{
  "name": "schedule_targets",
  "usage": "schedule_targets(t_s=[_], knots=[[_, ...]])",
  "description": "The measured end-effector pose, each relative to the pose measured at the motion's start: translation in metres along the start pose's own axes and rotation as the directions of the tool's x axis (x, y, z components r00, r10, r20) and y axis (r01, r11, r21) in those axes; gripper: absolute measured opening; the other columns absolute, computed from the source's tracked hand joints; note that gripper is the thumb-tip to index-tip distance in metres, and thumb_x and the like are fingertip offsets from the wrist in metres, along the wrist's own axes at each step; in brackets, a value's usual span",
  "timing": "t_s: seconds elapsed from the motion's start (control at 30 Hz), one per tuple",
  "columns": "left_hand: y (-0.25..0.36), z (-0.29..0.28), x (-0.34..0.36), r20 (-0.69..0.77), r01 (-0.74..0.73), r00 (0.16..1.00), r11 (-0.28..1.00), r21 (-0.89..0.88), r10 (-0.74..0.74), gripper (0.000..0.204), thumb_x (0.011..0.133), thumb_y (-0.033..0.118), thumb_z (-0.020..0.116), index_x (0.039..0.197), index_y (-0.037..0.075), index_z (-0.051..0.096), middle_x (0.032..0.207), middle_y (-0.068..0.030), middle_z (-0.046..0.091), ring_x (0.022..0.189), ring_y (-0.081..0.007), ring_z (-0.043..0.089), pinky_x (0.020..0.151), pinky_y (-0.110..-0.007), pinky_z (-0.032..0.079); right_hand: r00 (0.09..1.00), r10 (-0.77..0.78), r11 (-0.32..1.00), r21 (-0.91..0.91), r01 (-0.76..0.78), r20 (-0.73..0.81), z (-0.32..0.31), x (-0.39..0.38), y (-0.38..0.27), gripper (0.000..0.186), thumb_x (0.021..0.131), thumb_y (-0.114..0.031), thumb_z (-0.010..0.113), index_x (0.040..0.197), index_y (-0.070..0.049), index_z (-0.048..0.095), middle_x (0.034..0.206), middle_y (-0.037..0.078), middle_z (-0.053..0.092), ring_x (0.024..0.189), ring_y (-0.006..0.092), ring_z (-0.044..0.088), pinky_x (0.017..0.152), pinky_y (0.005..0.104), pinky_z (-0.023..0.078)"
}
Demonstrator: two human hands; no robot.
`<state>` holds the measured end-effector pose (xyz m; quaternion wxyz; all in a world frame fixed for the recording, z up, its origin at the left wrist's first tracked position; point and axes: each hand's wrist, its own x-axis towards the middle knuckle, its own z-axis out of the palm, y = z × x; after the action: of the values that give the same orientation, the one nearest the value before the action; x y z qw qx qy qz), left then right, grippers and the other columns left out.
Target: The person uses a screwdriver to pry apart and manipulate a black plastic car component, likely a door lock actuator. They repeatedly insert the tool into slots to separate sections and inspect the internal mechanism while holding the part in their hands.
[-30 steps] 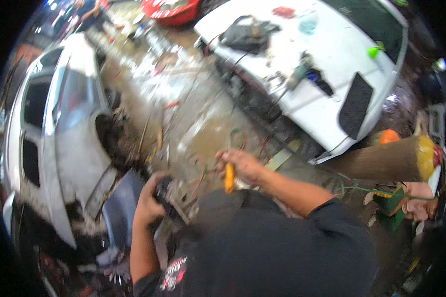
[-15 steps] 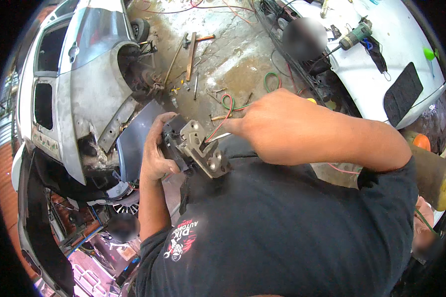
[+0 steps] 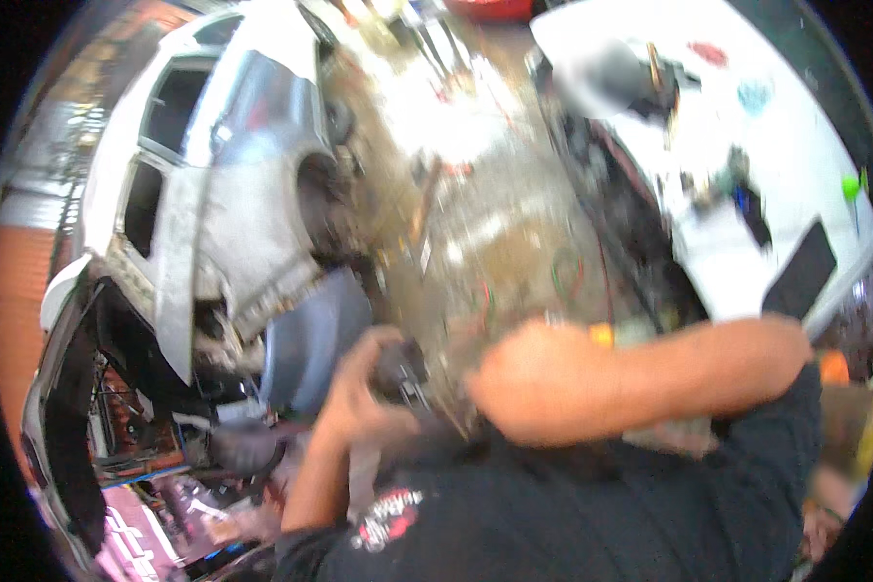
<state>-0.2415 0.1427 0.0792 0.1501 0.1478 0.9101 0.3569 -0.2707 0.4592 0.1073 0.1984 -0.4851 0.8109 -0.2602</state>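
My left hand (image 3: 361, 393) is closed round a dark metal-and-plastic latch assembly (image 3: 398, 371), thumb on the near side and fingers on the far side. The picture is smeared by motion, so the assembly's details are lost. To its right, my right hand (image 3: 533, 383) is a fist with its knuckles up, near the assembly's right end. It grips a screwdriver, whose thin shaft shows only in the earlier frame. A yellow patch (image 3: 601, 336) behind the fist looks like its handle end.
At left stands a stripped car body (image 3: 252, 213) with a loose blue-grey panel (image 3: 315, 335) beside my left hand. A white car panel (image 3: 718, 126) at right bears a green power tool (image 3: 737, 170) and a black sheet (image 3: 803, 272). Hoses (image 3: 567, 276) and tools litter the floor between.
The view has swung, so the surroundings and both hands sit lower in the picture. The assembly has tilted and blurred, and the screwdriver shaft no longer shows clearly against it.
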Motion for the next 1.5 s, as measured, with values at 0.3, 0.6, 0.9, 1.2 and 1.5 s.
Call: schedule_targets(t_s=[0.3,0.6,0.9,1.2,1.5], knots=[[0.006,0.004,-0.007,-0.035,0.111,0.993,0.994,-0.009,-0.111,0.109,0.052,0.051,0.101,0.136,-0.002,0.057,0.128,-0.0206,0.069,0.123,-0.0376,0.066,0.105,-0.044,0.050,0.968,0.076,0.995,0.046,-0.090,0.241,-0.006,0.028,0.009,0.030,0.083,-0.016,0.065,0.106,-0.001,0.076,0.100,0.026,0.076,0.095,0.0429,0.076,0.082,0.0538,0.060],[0.017,-0.002,-0.004,-0.089,-0.014,0.996,1.000,0.011,0.015,0.104,0.049,0.053,0.103,0.128,0.001,0.061,0.117,-0.0146,0.070,0.112,-0.0283,0.067,0.100,-0.040,0.052,0.967,0.089,0.995,0.015,-0.095,0.239,0.002,0.029,0.018,0.033,0.090,-0.014,0.057,0.118,0.000,0.067,0.092,0.028,0.072,0.090,0.0478,0.072,0.083,0.0580,0.055],[0.020,-0.010,-0.015,-0.101,0.053,0.994,0.998,0.031,-0.050,0.105,0.051,0.051,0.102,0.132,0.000,0.059,0.122,-0.0204,0.071,0.119,-0.0377,0.068,0.102,-0.044,0.052,0.968,0.097,0.995,-0.032,-0.092,0.232,-0.008,0.036,-0.003,0.026,0.083,-0.014,0.064,0.100,0.001,0.075,0.093,0.026,0.075,0.093,0.0448,0.075,0.081,0.0542,0.060],[0.022,-0.010,-0.031,-0.146,0.090,0.986,0.996,0.020,-0.087,0.103,0.051,0.047,0.103,0.131,0.000,0.059,0.123,-0.0187,0.070,0.118,-0.0349,0.068,0.102,-0.042,0.051,0.959,0.050,0.998,-0.044,-0.040,0.277,-0.007,0.042,-0.015,0.026,0.085,-0.013,0.061,0.107,0.000,0.069,0.091,0.026,0.074,0.087,0.0458,0.073,0.078,0.0566,0.057],[-0.002,-0.007,-0.036,-0.196,0.021,0.980,1.000,0.018,-0.017,0.107,0.047,0.046,0.104,0.131,0.000,0.057,0.119,-0.0134,0.068,0.115,-0.0281,0.066,0.101,-0.040,0.051,0.995,-0.038,0.998,-0.050,0.043,0.092,0.006,0.048,0.010,0.017,0.078,-0.013,0.068,0.086,0.000,0.076,0.089,0.027,0.075,0.089,0.0434,0.075,0.078,0.0518,0.061]])
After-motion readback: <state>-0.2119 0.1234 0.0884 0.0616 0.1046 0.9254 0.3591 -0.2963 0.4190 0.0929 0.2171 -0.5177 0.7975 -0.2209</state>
